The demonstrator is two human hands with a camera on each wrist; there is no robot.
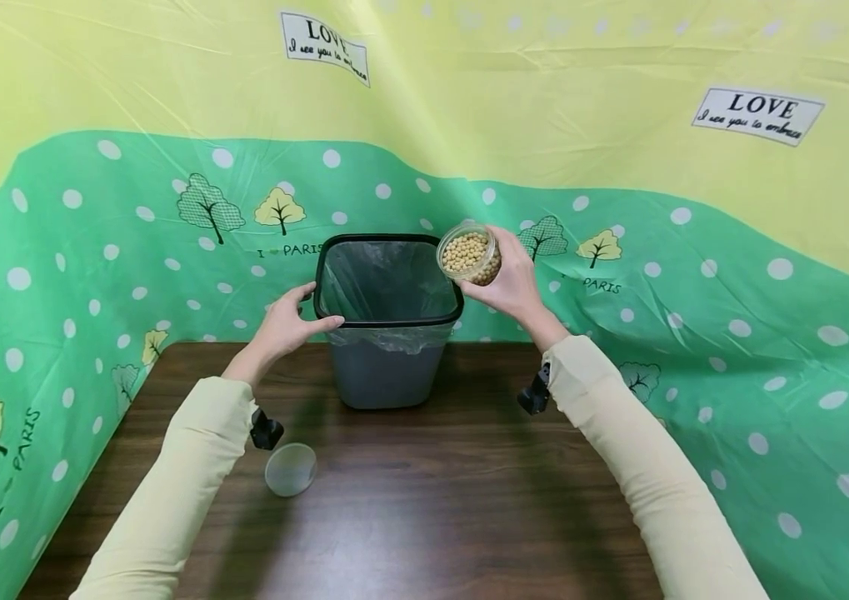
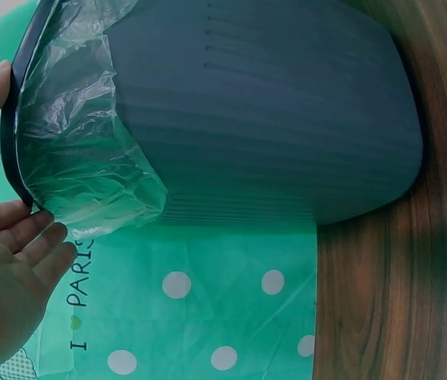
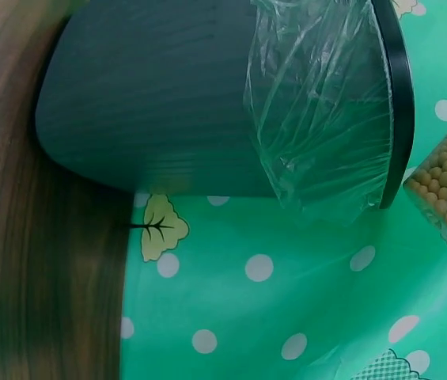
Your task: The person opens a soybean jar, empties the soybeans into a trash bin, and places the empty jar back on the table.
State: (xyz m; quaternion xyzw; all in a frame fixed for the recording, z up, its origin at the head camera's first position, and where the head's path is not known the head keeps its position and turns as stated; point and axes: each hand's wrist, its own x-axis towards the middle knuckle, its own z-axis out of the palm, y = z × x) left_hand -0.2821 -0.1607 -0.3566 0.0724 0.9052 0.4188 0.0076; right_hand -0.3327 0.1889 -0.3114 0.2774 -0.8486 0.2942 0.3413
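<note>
A grey trash bin (image 1: 390,367) with a black rim and a clear plastic liner (image 2: 73,119) stands upright at the table's back edge. My left hand (image 1: 285,327) holds its rim at the near left corner, thumb over the front and fingers at the side. In my right hand (image 1: 510,279) is a clear jar of soybeans (image 1: 466,252), gripped around its side. The jar tilts, its open mouth turned left over the bin's right rim. Only part of the jar shows in the right wrist view, at the right edge. The bin's floor is hidden.
A round translucent lid (image 1: 291,469) lies flat on the dark wooden table (image 1: 424,517), near my left forearm. Behind and beside the table hangs a green and yellow cloth (image 1: 664,317) with dots and trees.
</note>
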